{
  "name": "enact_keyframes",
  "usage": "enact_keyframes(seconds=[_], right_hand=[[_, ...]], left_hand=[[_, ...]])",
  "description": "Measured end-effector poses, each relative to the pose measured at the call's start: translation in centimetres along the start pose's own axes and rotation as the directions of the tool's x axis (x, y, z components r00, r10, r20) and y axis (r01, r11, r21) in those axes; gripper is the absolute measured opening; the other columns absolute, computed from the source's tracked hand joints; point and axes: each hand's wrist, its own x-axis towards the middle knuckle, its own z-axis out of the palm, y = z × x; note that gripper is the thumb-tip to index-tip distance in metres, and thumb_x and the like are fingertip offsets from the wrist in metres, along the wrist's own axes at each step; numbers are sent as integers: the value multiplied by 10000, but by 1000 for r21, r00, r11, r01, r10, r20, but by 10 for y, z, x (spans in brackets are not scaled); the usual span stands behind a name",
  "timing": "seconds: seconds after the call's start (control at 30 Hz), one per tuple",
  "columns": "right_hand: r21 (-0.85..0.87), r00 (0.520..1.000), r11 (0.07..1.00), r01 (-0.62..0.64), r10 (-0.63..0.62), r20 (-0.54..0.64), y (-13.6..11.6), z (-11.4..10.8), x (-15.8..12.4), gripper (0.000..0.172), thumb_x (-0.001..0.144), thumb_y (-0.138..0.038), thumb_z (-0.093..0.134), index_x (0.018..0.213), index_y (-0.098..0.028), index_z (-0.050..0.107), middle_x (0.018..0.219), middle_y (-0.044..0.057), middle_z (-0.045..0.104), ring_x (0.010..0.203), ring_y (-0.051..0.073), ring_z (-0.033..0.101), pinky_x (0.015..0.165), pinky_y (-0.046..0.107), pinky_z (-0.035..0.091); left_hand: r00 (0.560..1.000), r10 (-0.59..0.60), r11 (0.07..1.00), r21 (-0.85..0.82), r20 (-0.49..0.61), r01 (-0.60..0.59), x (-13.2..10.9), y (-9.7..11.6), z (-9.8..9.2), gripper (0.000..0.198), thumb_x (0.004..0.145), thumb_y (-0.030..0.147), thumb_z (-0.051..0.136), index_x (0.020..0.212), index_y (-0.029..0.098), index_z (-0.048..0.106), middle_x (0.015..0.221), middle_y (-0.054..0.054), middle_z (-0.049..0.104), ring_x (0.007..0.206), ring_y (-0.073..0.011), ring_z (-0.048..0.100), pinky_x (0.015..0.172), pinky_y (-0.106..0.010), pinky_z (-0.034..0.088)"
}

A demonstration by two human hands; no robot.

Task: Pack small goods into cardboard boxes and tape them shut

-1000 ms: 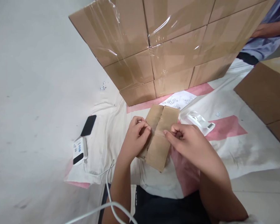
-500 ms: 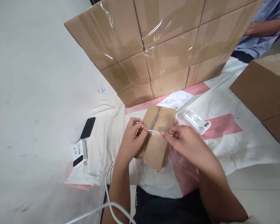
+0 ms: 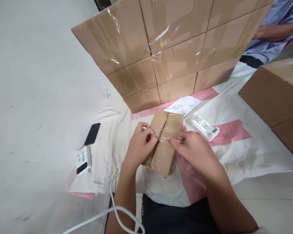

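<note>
Before the stack [image 3: 175, 48], on the cloth [image 3: 246, 156], the box [image 3: 165, 156] lies under both hands: left hand [image 3: 139, 146] and right hand [image 3: 192, 151] each pinch an end of a tape strip [image 3: 162, 138] across its seam. Uneven pull might wrinkle it, leaving the seam gaping.

A pale grey concrete floor [image 3: 34, 81] carries a white-and-pink cloth sheet [image 3: 236, 143] under a wrapped stack of brown cardboard cartons [image 3: 166, 42].

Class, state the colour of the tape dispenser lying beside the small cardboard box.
The tape dispenser is white; the head view shows it clearly.
</note>
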Motion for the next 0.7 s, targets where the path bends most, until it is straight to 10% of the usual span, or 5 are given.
enact_keyframes(seconds=[0.3,0.7], right_hand=[[-11,1000,1000,6,-7,-29,0,-5,-5,478,927,-426,615,582,-212,362,565,-11,539,559,141,478,551,290,255],[10,989,993,116,-115,-95,-17,-12,-17,473,929,-405,590,560,-214,365,534,-9,502,557,138,476,540,284,251]], left_hand=[[999,50,942,332,-15,-42,2,23,-3,212,872,218,552,676,211,471,1006,-36,577,984,-241,571,871,-413,447],[993,55,989,139,-105,-40,-7,34,-20,163,865,213,511,703,218,494,991,9,650,908,-170,633,855,-325,456]])
